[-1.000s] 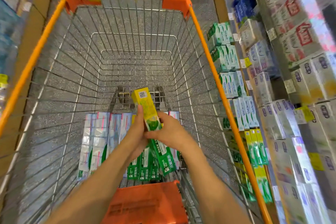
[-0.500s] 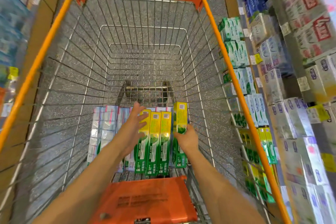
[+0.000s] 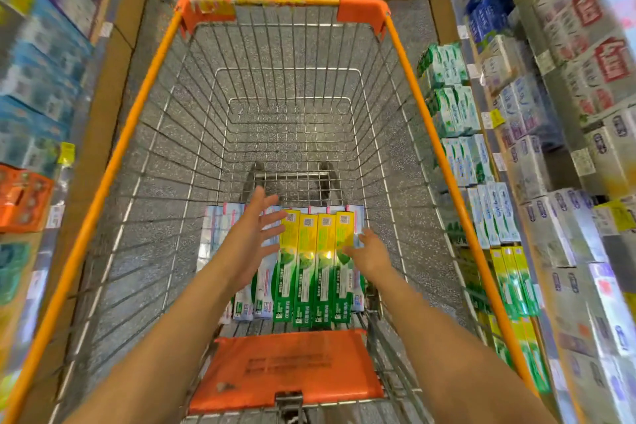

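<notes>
Four green and yellow boxes (image 3: 313, 268) lie side by side among pale boxes (image 3: 220, 231) at the cart's (image 3: 289, 1) near end. The left hand (image 3: 253, 237) and the right hand (image 3: 370, 251) hold nothing, fingers loose. I'd press the row's edges square, gently.

Above the cart (image 3: 113, 162) the way down is open, and its far floor beyond the toothpaste boxes (image 3: 315, 268) is free. Wire walls close both sides. The orange seat flap (image 3: 289, 368) bars the near end, and shelves (image 3: 537, 162) crowd the right rim.
</notes>
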A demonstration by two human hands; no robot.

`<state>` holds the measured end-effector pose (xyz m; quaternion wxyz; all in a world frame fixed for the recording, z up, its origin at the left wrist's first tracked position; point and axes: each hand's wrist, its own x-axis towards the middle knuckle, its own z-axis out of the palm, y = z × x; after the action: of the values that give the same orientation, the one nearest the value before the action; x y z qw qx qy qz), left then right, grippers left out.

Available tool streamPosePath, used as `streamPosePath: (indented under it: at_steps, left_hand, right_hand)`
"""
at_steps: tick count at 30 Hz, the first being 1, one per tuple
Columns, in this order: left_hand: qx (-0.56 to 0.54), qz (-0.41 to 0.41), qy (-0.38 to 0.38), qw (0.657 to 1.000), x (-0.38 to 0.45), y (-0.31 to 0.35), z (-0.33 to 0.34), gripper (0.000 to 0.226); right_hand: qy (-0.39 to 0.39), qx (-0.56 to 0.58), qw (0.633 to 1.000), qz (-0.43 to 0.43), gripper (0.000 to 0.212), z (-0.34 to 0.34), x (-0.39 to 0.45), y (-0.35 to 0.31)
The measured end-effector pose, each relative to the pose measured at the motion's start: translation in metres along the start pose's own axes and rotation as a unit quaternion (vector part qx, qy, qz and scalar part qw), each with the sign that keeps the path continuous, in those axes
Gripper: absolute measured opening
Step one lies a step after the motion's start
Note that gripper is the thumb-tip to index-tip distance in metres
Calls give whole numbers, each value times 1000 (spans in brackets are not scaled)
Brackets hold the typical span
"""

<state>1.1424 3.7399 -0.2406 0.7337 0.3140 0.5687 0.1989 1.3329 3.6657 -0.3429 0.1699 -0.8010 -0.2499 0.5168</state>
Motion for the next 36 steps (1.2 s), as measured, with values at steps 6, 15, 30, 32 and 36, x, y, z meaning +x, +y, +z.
streamPosePath:
  at_steps: [6, 15, 30, 32, 36]
  left_hand:
    - [-4, 130, -26, 991, -85, 98, 48, 48]
    - [91, 346, -136, 924, -238, 157, 200, 17]
    - [397, 339, -342, 781, -295, -22, 439, 14]
    - [420, 321, -341, 777, -288, -56, 472, 15]
    - [472, 276, -324, 772, -264, -127, 522, 16]
  right_hand:
    - [106, 4, 965, -240, 67, -85, -123, -117]
    - [361, -64, 860, -355, 49, -262, -383, -85]
    - [507, -2, 852, -129, 38, -382, -486, 228]
    - [481, 6, 870, -104, 38, -401, -478, 265]
    - [428, -1, 901, -70, 41, -430, -457, 328]
